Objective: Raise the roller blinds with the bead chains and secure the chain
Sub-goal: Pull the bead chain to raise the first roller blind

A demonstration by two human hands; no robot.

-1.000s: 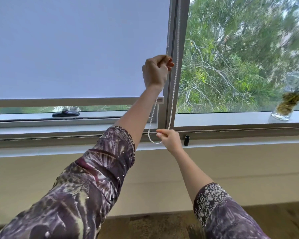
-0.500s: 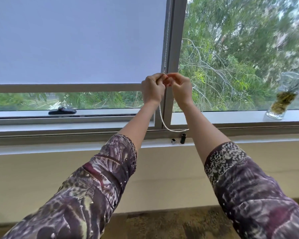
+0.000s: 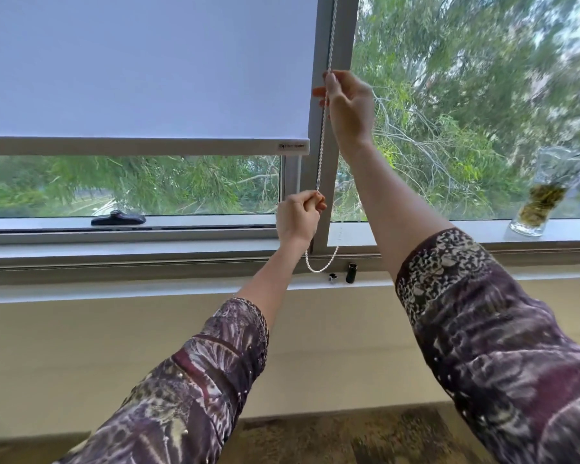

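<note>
A pale grey roller blind (image 3: 148, 68) covers the upper left window, its bottom bar (image 3: 141, 146) well above the sill. A white bead chain (image 3: 322, 142) hangs along the grey mullion (image 3: 340, 35) and loops near the sill. My left hand (image 3: 298, 217) is closed on the chain low down, level with the lower window frame. My right hand (image 3: 349, 105) pinches the chain higher up, beside the blind's right edge. The right window pane has no blind in view.
A black window handle (image 3: 118, 218) lies on the left frame. Two small black fittings (image 3: 350, 272) stand on the ledge under the chain loop. A glass vase (image 3: 538, 205) with plant matter sits on the sill at far right. Trees fill the view outside.
The blind's bottom bar has risen, showing more glass under it. My left hand came down from high on the chain to low; my right hand rose from the loop to a high grip.
</note>
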